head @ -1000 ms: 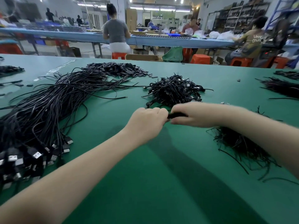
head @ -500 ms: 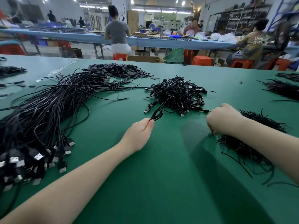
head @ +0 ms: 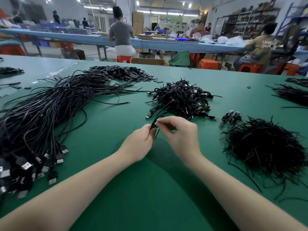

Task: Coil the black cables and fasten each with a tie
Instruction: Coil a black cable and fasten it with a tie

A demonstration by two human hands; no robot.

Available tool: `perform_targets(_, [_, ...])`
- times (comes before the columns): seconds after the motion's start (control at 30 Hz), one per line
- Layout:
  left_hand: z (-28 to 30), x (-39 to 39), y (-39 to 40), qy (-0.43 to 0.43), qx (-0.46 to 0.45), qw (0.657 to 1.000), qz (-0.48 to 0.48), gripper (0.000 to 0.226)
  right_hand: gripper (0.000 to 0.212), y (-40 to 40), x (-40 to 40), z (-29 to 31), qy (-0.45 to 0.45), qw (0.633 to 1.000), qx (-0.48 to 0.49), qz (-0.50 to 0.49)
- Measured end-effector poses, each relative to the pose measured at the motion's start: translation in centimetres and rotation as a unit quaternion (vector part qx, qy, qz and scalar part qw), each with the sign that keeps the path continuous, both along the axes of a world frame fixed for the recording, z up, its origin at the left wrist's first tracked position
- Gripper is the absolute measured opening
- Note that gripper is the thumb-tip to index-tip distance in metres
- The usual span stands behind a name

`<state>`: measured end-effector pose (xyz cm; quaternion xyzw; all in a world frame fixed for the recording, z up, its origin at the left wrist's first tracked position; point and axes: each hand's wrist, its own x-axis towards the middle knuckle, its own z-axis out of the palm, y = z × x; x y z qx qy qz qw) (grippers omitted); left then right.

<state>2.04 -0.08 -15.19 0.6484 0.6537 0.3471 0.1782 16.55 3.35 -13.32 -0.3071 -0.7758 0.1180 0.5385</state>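
My left hand (head: 139,142) grips a small coiled black cable (head: 155,120) just above the green table. My right hand (head: 180,133) meets it from the right and pinches a thin black tie at the coil. A heap of finished coiled cables (head: 181,97) lies just beyond both hands. On the left, a long bundle of loose black USB cables (head: 41,117) stretches out, plugs toward me. A heap of black ties (head: 263,147) sits at the right.
A pile of small flat black pieces (head: 121,72) lies at the far middle of the green table (head: 150,189). Two coiled cables (head: 231,116) sit apart near the tie heap. More black bundles (head: 293,94) lie far right. People sit at a blue bench behind.
My right hand went out to the tie heap and has come back to the coil with a tie. My left hand kept the coiled cable and drew slightly toward me.
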Motion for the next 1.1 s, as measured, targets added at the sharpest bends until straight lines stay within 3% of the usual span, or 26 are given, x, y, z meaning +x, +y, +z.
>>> perform_targets(0.1, [0.0, 0.2, -0.1, 0.054, -0.006, 0.999, 0.002, 0.031, 0.008, -0.3, -0.3, -1.6, 0.035, 0.999, 0.031, -0.003])
perform_targets(0.4, [-1.0, 0.3, 0.9, 0.194, 0.011, 0.981, -0.012, 0.023, 0.006, -0.6, 0.1, -1.7, -0.002, 0.998, 0.061, -0.008])
perform_targets(0.5, [-1.4, 0.1, 1.2, 0.174, 0.029, 0.984, -0.012, 0.017, 0.003, -0.5, 0.2, -1.7, -0.016, 0.998, 0.067, 0.004])
perform_targets(0.67, [-1.4, 0.5, 1.1, 0.215, 0.040, 0.976, -0.014, 0.031, 0.002, -0.6, 0.1, -1.8, -0.025, 0.997, 0.073, 0.008])
perform_targets(0.77, [-1.4, 0.8, 0.7, 0.144, 0.073, 0.987, 0.017, 0.019, 0.005, -0.7, 0.0, -1.8, -0.040, 0.995, 0.095, 0.000])
perform_targets(0.8, [-1.4, 0.8, 0.7, 0.157, 0.080, 0.984, 0.032, 0.019, 0.007, -0.7, 0.0, -1.6, -0.051, 0.993, 0.108, -0.009])
perform_targets(0.9, [-1.4, 0.7, 1.0, 0.344, 0.123, 0.927, 0.088, 0.026, 0.009, -0.7, 0.3, -0.5, -0.131, 0.973, 0.183, -0.060])
perform_targets(0.97, [-0.9, 0.8, 0.9, 0.408, 0.146, 0.895, 0.107, 0.024, 0.012, -0.4, 0.6, 0.9, -0.200, 0.948, 0.228, -0.093])
perform_targets(1.03, [-0.2, 0.9, 0.5, 0.407, 0.187, 0.889, 0.092, 0.017, 0.012, -0.2, 1.0, 2.6, -0.253, 0.947, 0.173, -0.098])
perform_targets(1.1, [0.2, 1.2, 0.3, 0.454, 0.253, 0.851, 0.072, 0.009, 0.017, 0.7, 1.9, 4.3, -0.287, 0.956, 0.042, -0.049])
